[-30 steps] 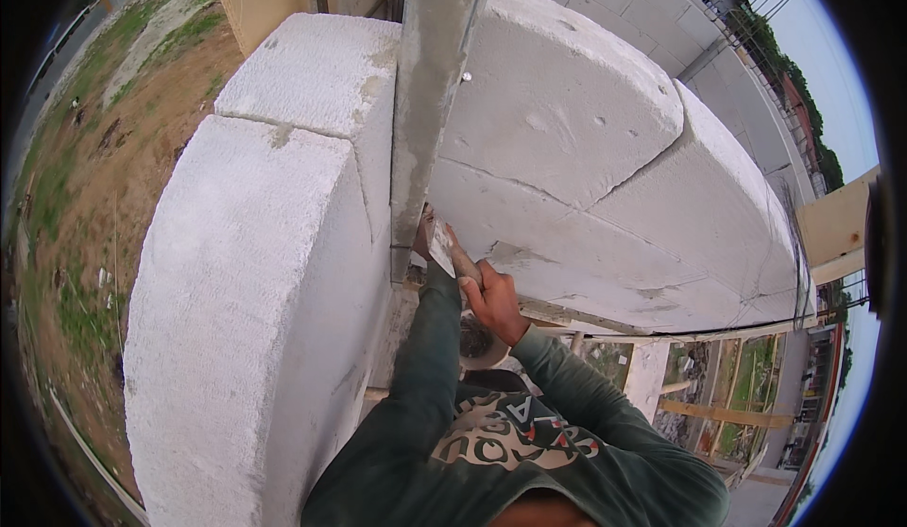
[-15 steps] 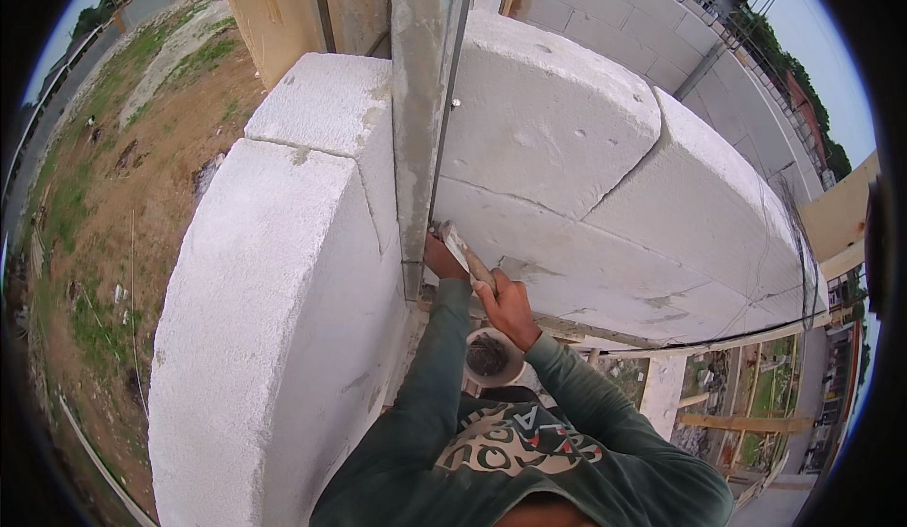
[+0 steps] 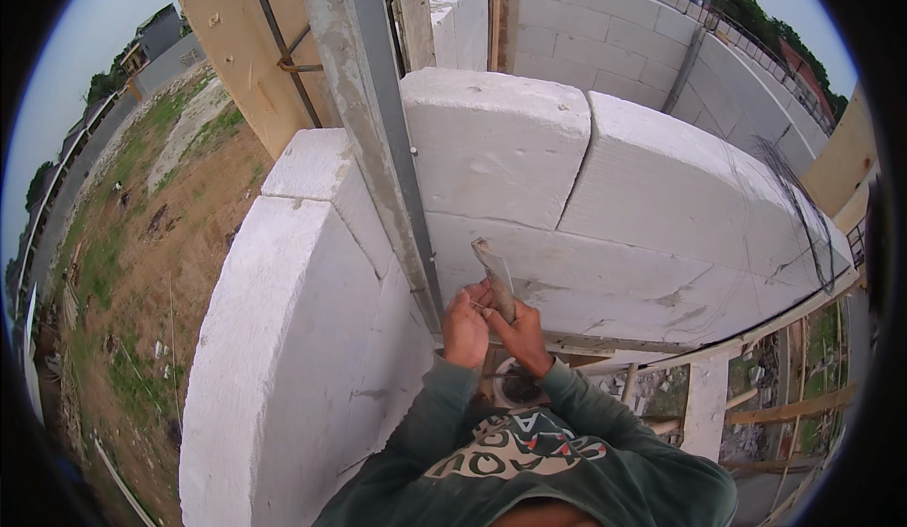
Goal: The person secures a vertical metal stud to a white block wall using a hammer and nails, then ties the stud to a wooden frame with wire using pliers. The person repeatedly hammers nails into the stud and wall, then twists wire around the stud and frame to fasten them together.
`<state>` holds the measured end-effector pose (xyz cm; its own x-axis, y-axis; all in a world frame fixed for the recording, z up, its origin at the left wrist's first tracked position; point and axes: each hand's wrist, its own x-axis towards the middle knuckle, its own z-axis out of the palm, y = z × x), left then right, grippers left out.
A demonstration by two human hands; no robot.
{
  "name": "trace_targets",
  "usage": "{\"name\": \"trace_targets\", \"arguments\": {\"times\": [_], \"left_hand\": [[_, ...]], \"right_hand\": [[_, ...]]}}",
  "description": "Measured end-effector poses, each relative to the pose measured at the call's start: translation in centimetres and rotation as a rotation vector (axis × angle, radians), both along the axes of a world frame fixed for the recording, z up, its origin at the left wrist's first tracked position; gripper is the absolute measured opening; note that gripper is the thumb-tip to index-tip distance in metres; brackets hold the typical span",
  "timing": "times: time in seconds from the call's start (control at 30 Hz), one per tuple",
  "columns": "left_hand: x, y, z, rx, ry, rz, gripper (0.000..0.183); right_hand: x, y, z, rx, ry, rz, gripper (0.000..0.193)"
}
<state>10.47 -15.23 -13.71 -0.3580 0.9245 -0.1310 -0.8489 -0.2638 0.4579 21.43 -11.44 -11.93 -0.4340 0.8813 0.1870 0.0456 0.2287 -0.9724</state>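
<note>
My right hand (image 3: 524, 338) is closed round the wooden handle of a hand tool (image 3: 495, 267) with a pale, mortar-crusted head. Its head points up and away, in front of the white block wall (image 3: 515, 172); whether it is a trowel or a hammer I cannot tell. Close beside it, my left hand (image 3: 465, 328) has its fingers pinched together, with something thin and pale at the tips, too small to name. Both hands meet right of the foot of a grey upright post (image 3: 364, 102). Small fasteners stick out along the post's edge.
A second white block wall (image 3: 274, 338) rises on the left, meeting the post. Below my hands stands a bucket (image 3: 518, 385) with dark contents. Thin wires (image 3: 803, 215) hang over the right wall end. Planks (image 3: 794, 404) and rubble lie lower right; a tan board (image 3: 250, 45) stands behind.
My left hand has drawn back from the post's foot toward me and now pinches beside my right hand. The tool has come away from the post, and the view has shifted.
</note>
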Motion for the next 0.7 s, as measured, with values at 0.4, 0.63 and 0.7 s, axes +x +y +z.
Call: {"name": "trace_targets", "arguments": {"times": [0.4,0.63,0.7], "left_hand": [[-1.3,-1.0,9.9,-0.084,0.657,0.421,0.012],[-5.7,1.3,13.5,-0.240,1.728,1.441,0.021],[-6.4,2.6,14.2,-0.258,1.766,1.528,0.023]], "right_hand": [[-3.7,0.6,8.3,0.210,0.103,0.001,0.023],[-3.1,-0.8,8.5,0.145,0.082,0.012,0.021],[-2.9,-0.8,8.1,0.158,0.066,0.000,0.023]]}}
